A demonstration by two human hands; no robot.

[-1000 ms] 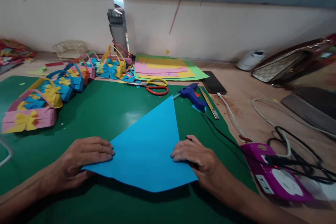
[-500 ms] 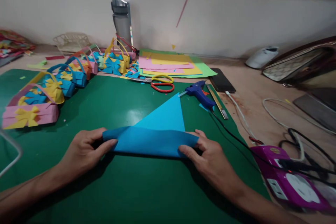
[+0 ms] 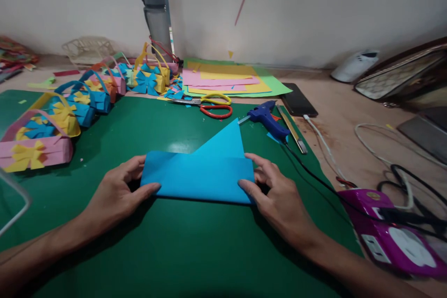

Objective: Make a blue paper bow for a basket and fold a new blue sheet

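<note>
Blue paper [image 3: 195, 176], folded over, pinched at both ends.
The fold could skew if tugged unevenly, and the paper's one-o'clock corner might snag on the glue gun [image 3: 268, 118], whose nozzle [image 3: 244, 120] sits right beside it. The paper lies at three o'clock from the left hand [image 3: 118, 189] and nine o'clock from the right hand [image 3: 280, 199], each gripping an end between thumb and fingers.

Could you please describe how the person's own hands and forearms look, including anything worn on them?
The left hand and right hand are five-fingered and ungloved, with no rings visible. The left forearm and right forearm show no sleeve or watch.
</note>
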